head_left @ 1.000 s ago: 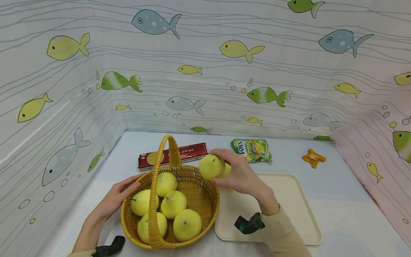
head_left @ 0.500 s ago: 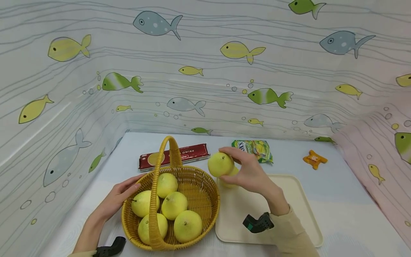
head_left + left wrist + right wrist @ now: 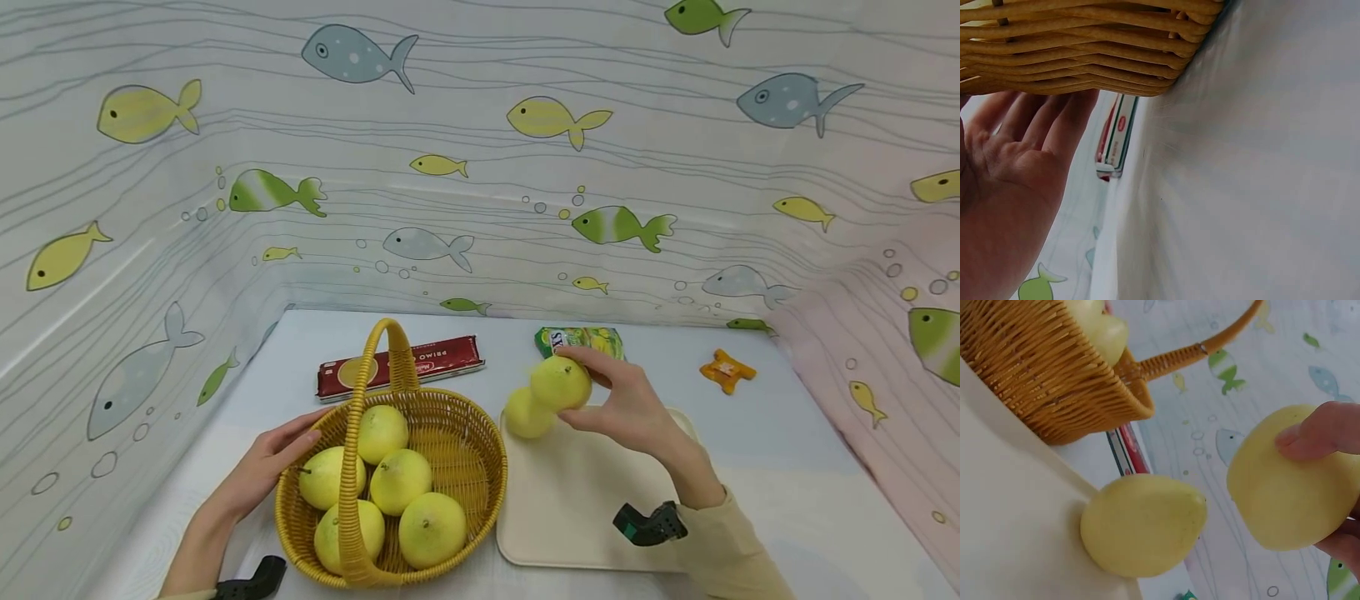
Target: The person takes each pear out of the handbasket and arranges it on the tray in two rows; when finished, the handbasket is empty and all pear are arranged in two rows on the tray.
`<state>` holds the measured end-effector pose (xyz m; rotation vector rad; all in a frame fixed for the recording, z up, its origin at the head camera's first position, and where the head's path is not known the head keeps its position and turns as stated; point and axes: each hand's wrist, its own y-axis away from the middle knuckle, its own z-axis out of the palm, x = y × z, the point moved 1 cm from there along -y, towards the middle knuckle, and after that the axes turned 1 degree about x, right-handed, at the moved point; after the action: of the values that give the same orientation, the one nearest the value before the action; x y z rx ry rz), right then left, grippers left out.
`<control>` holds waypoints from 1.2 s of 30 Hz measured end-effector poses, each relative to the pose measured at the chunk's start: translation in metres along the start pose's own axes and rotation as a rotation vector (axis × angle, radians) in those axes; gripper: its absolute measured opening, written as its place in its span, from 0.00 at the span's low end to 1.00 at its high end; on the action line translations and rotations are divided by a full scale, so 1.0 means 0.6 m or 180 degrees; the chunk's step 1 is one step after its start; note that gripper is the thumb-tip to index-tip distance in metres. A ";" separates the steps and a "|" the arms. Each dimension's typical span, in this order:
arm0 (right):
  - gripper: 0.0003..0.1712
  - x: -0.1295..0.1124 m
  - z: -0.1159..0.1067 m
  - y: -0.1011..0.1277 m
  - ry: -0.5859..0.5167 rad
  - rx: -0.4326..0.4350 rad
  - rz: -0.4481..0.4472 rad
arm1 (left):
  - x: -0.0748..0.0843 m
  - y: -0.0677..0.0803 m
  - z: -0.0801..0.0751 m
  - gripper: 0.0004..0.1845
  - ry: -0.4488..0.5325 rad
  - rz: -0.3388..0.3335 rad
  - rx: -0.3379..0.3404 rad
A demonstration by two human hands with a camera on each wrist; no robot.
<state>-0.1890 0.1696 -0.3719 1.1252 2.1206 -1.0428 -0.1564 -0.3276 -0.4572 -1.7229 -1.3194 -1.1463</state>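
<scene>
My right hand [image 3: 611, 398] grips a yellow pear [image 3: 559, 383] [image 3: 1291, 487] in the air over the far left corner of the cream tray [image 3: 600, 517]. A second pear [image 3: 527, 413] [image 3: 1142, 524] lies on that corner of the tray [image 3: 1004, 537]. My left hand [image 3: 270, 460] [image 3: 1019, 150] rests with straight fingers against the left wall of the wicker basket [image 3: 480, 467] [image 3: 1085, 56], which holds several more pears [image 3: 401, 482] under its tall handle [image 3: 375, 367].
Behind the basket lies a red biscuit packet [image 3: 442, 358] [image 3: 1116, 140]. A green sweet bag [image 3: 577, 337] and an orange wrapper [image 3: 726, 369] lie at the back right. Fish-print curtain walls close in the table on the left, back and right.
My right hand has carried the pear rightward from the basket's rim to above the tray's far corner. The second pear now shows beside it on the tray. The left hand has stayed put.
</scene>
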 end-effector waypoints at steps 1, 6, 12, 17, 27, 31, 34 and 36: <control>0.43 0.004 -0.002 0.003 0.0017 0.0017 0.0016 | 0.000 0.001 0.000 0.26 -0.0005 -0.0005 0.0010; 0.43 0.024 -0.011 0.020 0.0108 0.0105 0.0103 | 0.001 0.002 -0.001 0.25 -0.0020 -0.0022 0.0000; 0.42 0.045 -0.019 0.024 0.0189 0.0127 0.0112 | 0.002 0.004 -0.003 0.25 -0.0067 -0.0007 0.0038; 0.43 0.058 -0.028 0.023 0.0202 0.0097 0.0201 | 0.003 0.004 -0.004 0.25 -0.0068 -0.0009 0.0030; 0.42 0.096 -0.024 0.026 0.0079 -0.0105 0.0568 | 0.002 0.000 -0.003 0.25 -0.0054 -0.0006 0.0012; 0.41 0.107 -0.020 0.025 0.0016 -0.0147 0.0615 | 0.002 0.001 -0.001 0.26 -0.0063 -0.0020 0.0018; 0.40 0.113 -0.018 0.026 -0.0034 -0.0176 0.0635 | 0.002 0.001 0.000 0.26 -0.0082 -0.0028 0.0026; 0.40 0.116 -0.015 0.026 -0.0072 -0.0216 0.0671 | 0.001 0.001 0.002 0.26 -0.0099 -0.0029 0.0031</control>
<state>-0.2128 0.2139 -0.4231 1.2658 1.9551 -0.8759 -0.1554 -0.3268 -0.4570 -1.7358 -1.3506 -1.1205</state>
